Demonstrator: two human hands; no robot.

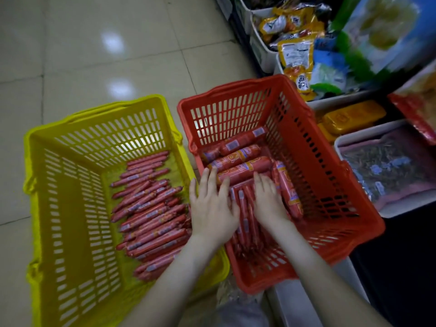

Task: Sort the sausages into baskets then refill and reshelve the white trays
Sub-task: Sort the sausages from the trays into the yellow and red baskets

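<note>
Chiefly sausages, in two sizes. Thin sausages (151,215), red-wrapped, lie packed roughly parallel across the floor of the yellow basket (47,208). A stray thin bunch (244,206) lies lengthwise in the near half of the red basket (330,185), under and between the hands. Thick sausages (238,161) are stacked crosswise at that basket's far end, with one more along its right wall.

Left hand (212,206): palm down, fingers straight and slightly spread, tips on the thick ones. Right hand (269,201): palm down, fingers straight and close together, flat on the thin bunch. Neither pinches anything. Seemingly they hem in the thin bunch for gathering, since it likely belongs with the yellow lot.

The baskets stand side by side on the tiled floor (94,55). White trays (389,211) of packets stand just beside the red basket, at right.
</note>
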